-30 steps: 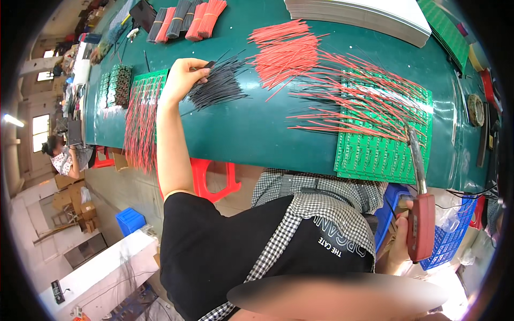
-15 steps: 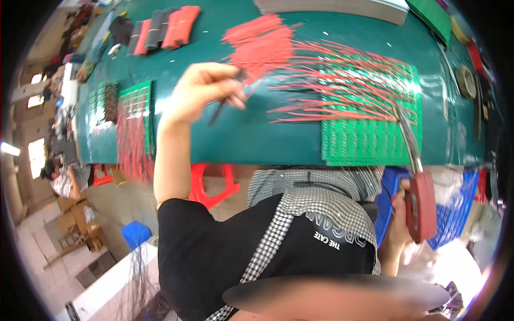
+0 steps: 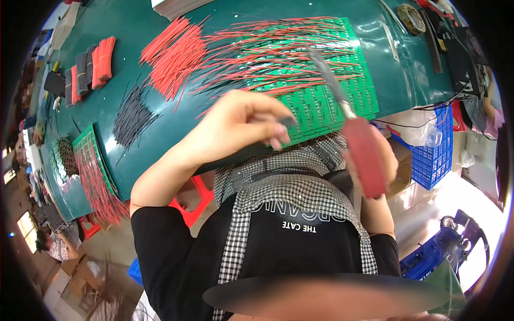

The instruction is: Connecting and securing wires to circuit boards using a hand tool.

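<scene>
Green circuit boards (image 3: 308, 112) lie on the bench (image 3: 123, 29), just beside the left hand (image 3: 238, 128) and ahead of the right hand (image 3: 386, 158), with red wires (image 3: 278, 53) strewn across them. Left fingers curl toward the thumb near a blurred dark thing (image 3: 289, 122); whether pinched, I cannot tell. The right grips a red-handled tool (image 3: 367, 160), tip over the wires.

Small white capitals (image 3: 299, 227), upside down in this view, cross the chest of the black shirt (image 3: 294, 257); larger outlined letters (image 3: 297, 210) beside them are partly covered by the checked apron (image 3: 286, 190)
</scene>
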Tool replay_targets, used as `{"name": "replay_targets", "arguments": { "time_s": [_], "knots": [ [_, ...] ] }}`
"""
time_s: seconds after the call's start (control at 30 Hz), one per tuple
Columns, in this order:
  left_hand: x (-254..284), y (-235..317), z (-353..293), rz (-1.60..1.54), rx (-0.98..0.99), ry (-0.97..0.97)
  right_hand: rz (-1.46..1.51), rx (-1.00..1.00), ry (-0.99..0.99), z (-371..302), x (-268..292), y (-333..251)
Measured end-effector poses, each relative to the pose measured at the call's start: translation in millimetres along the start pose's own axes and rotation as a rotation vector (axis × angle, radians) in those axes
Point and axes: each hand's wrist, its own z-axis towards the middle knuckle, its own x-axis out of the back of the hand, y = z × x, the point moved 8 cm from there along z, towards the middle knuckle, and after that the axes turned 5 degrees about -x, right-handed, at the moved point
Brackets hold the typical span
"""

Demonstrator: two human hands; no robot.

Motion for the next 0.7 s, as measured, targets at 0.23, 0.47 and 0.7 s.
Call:
{"name": "replay_targets", "arguments": {
  "time_s": [0.23, 0.47, 0.7],
  "knots": [
    [-15.2, 52.9, -39.1, 1.361, -0.783, 0.26, 0.518, -0.506, -0.249, -77.4, 30.0, 31.8],
    [-19.1, 19.0, -32.9, 1.604, -0.658, 0.168, 0.469, -0.725, -0.329, -94.9, 6.2, 29.8],
    [-3.9, 15.9, -34.1, 1.501, -0.58, 0.193, 0.276, -0.895, -0.358, -114.1, -4.5, 37.3]
  ]
}}
